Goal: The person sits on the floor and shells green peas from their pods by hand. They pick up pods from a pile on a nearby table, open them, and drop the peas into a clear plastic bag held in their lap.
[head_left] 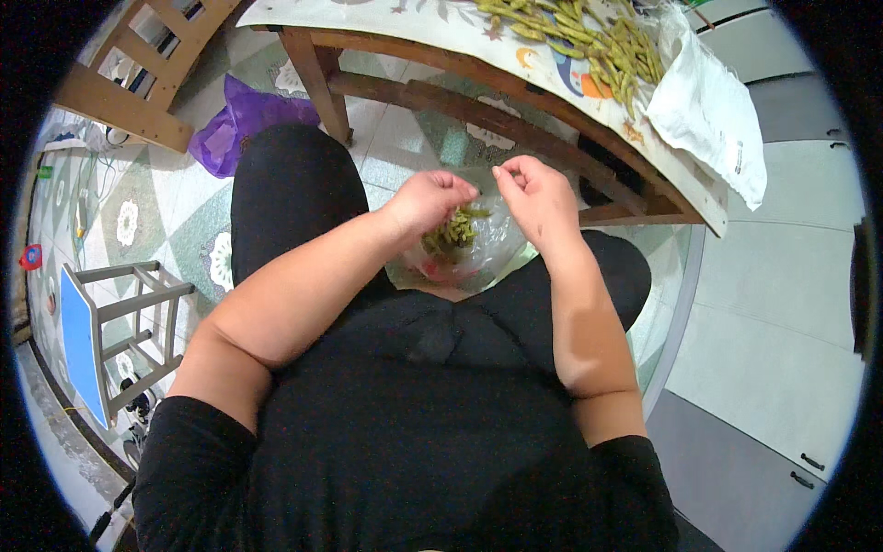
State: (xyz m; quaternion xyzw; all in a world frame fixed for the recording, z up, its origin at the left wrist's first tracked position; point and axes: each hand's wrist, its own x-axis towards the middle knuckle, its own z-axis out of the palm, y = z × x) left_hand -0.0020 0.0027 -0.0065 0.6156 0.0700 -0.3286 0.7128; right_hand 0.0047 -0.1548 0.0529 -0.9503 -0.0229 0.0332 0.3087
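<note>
Above a clear plastic bag (501, 232) between my legs, my left hand (430, 202) and my right hand (538, 198) face each other, a small gap between their fingertips. Thumb and fingers of each are pinched together. Something small and dark shows at the left fingertips, too small to name. What the right fingers hold, if anything, cannot be made out. Green pods or pod shells (452, 235) lie inside the bag, partly covered by my left hand. More green bean pods (625, 60), like soybeans, are heaped on the table (414, 20) in front of me.
A white woven sack (708, 115) hangs over the table's right edge. At the left are a purple plastic bag (248, 120) on the floor, a stool (87, 345) with a blue top, and a wooden frame (129, 106). Pale cabinets (763, 276) stand along the right.
</note>
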